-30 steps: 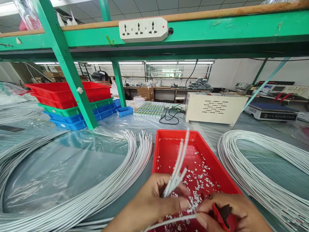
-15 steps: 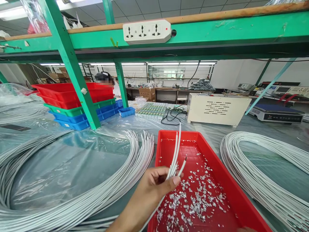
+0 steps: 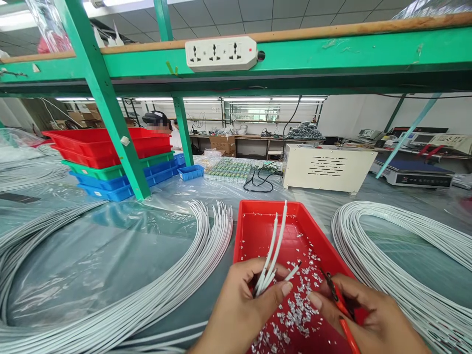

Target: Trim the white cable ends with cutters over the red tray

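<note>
My left hand is closed around several white cables, whose ends point up. One shorter end, with a dark tip, leans to the right past my thumb. In my right hand are small pliers with red handles and dark jaws, a short way right of that end. Both hands are over a red tray, where many silvery foil scraps are scattered.
Left lies a long bundle of white cables; another coil lies right. Behind stand a beige metal box, a small blue bin and stacked trays. A green shelf frame crosses above. A person is farther back.
My right hand has come up from the bottom edge with the red-handled pliers. The left hand, still gripping the cables, has shifted slightly right.
</note>
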The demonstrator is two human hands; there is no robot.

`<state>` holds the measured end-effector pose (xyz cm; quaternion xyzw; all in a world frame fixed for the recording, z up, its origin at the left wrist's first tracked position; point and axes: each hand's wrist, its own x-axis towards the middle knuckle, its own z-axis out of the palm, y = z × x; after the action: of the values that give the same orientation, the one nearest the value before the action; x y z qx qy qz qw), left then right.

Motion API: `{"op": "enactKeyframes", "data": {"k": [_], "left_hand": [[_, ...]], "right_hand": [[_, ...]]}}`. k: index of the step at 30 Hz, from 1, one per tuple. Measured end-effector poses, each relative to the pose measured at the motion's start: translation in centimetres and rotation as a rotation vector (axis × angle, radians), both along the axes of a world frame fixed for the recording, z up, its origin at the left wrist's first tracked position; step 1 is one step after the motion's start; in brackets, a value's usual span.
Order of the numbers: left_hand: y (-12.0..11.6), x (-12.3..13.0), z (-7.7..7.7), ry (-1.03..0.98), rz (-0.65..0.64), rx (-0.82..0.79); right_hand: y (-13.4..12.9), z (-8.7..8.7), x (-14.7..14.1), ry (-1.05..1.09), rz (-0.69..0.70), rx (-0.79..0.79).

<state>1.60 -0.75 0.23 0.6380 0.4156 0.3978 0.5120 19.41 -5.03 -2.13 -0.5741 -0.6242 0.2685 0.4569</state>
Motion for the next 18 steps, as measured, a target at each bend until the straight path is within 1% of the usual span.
{"op": "enactKeyframes", "data": {"k": [3, 6, 8, 10, 12, 16, 18], "left_hand": [[0.0, 0.3, -0.2, 0.041, 0.025, 0.038], [-0.2, 0.7, -0.6, 0.044, -0.028, 0.054], [-0.4, 1.0, -0.8, 0.053, -0.073, 0.059], [-0.5, 1.1, -0.9, 0.077, -0.080, 0.052], [-0.6, 1.1, -0.8, 0.080, -0.062, 0.040], [-0.5, 0.9, -0.4, 0.029, -0.133, -0.012], [-0.4, 0.8, -0.3, 0.029, -0.125, -0.023]], "right_hand": [[-0.1, 0.2, -0.4, 0.046, -0.056, 0.077], [-0.1, 0.1, -1.3, 0.195, -0.120, 0.115], [0.0, 0.0, -1.8, 0.271, -0.090, 0.120], [0.1, -0.2, -1.9, 0.252, -0.006, 0.125], [0.2, -0.4, -1.8, 0.215, 0.041, 0.112], [0.1, -0.8, -1.7, 0.258, 0.042, 0.072], [0.0, -0.8, -1.8, 0.300, 0.045, 0.062]]}}
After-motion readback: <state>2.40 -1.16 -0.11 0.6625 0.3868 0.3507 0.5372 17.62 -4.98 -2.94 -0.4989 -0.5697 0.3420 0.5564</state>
